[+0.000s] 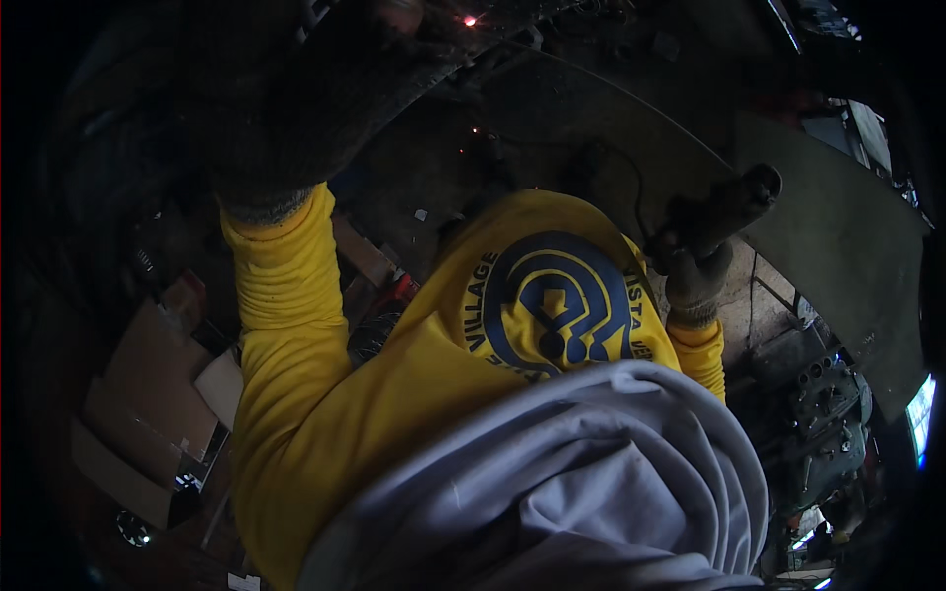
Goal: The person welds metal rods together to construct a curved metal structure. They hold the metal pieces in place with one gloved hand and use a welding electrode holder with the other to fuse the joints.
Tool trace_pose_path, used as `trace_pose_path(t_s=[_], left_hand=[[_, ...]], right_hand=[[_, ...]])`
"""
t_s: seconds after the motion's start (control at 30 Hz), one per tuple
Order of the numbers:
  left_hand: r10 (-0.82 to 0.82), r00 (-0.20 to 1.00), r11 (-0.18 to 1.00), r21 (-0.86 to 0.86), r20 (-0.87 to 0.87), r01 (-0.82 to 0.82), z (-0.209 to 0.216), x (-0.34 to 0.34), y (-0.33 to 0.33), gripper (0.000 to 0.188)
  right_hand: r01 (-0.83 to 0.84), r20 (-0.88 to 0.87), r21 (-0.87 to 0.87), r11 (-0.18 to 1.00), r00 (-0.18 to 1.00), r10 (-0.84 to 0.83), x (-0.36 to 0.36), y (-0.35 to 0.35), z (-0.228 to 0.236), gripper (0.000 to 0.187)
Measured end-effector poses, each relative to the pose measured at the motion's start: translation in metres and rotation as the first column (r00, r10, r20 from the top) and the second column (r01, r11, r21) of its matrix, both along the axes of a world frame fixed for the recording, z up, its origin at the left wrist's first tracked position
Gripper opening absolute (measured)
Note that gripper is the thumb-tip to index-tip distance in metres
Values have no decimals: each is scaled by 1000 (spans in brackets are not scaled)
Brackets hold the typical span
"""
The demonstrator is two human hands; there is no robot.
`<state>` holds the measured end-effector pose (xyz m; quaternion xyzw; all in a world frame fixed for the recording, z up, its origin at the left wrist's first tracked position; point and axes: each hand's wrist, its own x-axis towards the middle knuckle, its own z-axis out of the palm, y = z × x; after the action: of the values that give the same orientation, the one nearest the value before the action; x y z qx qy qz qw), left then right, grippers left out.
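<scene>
My right hand (695,266), in a dark glove, is closed around the thick dark handle of a welding electrode holder (734,209). From it a long thin welding rod (641,98) slants up and left toward a small red-hot spot (470,21) at the top edge. That spot glows on dark metalwork (443,69) whose shape is mostly lost in shadow. My left hand (281,128), also gloved, reaches to the upper left beside the metalwork. Its fingers are too dark to make out, and whether they hold anything does not show.
A dark cable (639,182) hangs near the holder. At lower left lie opened cardboard boxes (148,384). On the right stand a large dark sheet panel (838,256) and a greasy metal machine part with round holes (828,404). Small sparks (475,130) glow below the metalwork.
</scene>
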<state>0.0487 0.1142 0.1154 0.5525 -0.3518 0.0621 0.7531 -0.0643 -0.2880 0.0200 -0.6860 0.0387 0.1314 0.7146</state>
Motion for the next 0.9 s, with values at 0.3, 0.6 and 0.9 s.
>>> trace_pose_path(t_s=[0.3,0.6,0.9], left_hand=[[-60,996,993,-101,-66,54,-11,-3,23,56],[-139,983,971,-210,-120,112,-16,-16,31,56],[-189,968,941,-312,-167,130,-45,-2,27,56]], right_hand=[[37,-87,75,997,996,-31,1,5,2,59],[30,-84,-10,999,996,-31,6,8,5,45],[50,-20,-289,956,998,-58,16,3,-3,46]])
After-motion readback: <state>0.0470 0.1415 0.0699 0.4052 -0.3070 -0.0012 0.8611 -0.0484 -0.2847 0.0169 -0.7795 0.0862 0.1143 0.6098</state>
